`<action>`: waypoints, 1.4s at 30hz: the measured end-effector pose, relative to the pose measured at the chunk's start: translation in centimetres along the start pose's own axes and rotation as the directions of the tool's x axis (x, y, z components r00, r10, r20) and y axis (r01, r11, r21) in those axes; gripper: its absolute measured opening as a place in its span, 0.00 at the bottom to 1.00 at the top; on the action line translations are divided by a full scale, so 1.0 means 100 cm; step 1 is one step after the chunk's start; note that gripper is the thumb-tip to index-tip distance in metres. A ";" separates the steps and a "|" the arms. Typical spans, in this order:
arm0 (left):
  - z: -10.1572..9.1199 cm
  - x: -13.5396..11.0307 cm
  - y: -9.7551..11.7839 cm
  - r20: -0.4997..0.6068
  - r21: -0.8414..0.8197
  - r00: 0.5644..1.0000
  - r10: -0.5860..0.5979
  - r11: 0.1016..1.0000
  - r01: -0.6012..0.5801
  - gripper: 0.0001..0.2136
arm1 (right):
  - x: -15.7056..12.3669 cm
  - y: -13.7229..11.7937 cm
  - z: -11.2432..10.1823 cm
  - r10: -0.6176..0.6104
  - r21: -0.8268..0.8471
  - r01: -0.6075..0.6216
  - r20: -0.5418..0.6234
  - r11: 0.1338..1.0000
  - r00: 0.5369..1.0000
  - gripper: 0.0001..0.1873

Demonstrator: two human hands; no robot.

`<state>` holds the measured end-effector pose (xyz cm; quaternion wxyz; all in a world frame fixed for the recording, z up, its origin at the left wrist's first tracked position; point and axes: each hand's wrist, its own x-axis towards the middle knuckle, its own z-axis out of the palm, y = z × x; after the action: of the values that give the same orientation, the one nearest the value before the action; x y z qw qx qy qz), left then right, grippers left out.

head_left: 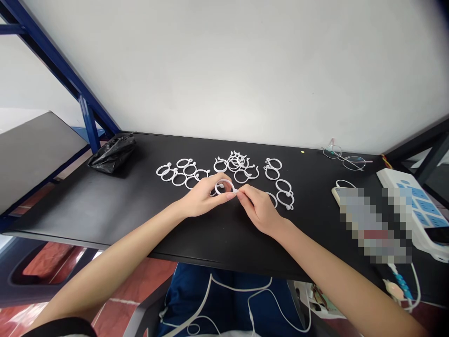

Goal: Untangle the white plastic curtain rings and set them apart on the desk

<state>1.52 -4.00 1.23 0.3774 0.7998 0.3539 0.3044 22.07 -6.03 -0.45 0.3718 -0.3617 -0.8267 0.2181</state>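
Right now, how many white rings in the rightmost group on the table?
5: a first ring and second ring at the far end, a third ring and fourth ring nearer, and a fifth ring partly behind the right hand. Overlaps may hide another.

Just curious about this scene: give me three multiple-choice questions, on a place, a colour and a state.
1. Where is the black plastic bag? A) On the floor B) On the black table C) Under the table
2. Colour of the loose rings? A) White B) Red C) Blue
3. The ring between the left hand and right hand is: A) Lying flat B) Held by both C) Hanging

1 B: it sits at the table's far left.
2 A: all show white.
3 B: both hands grip it.
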 end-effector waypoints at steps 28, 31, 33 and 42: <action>0.000 0.001 0.001 -0.020 0.004 1.000 0.004 1.000 -0.004 0.12 | -0.002 -0.002 0.003 0.059 0.100 -0.063 0.046 0.993 0.997 0.15; 0.000 0.001 0.001 -0.018 0.009 1.000 0.003 1.000 -0.003 0.12 | -0.002 -0.001 0.003 0.059 0.103 -0.063 0.044 0.993 0.997 0.15; 0.000 0.000 0.001 -0.014 0.017 1.000 -0.001 1.000 0.001 0.12 | -0.002 -0.001 0.003 0.061 0.103 -0.065 0.044 0.993 0.997 0.15; 0.001 0.000 0.001 -0.021 0.078 0.998 0.053 0.996 -0.051 0.12 | -0.002 0.000 0.004 0.068 0.102 -0.070 0.029 0.992 0.997 0.14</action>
<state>1.59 -4.07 1.26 0.3341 0.8191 0.3488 0.3095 21.90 -6.26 -0.77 0.3717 -0.3676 -0.8060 0.2776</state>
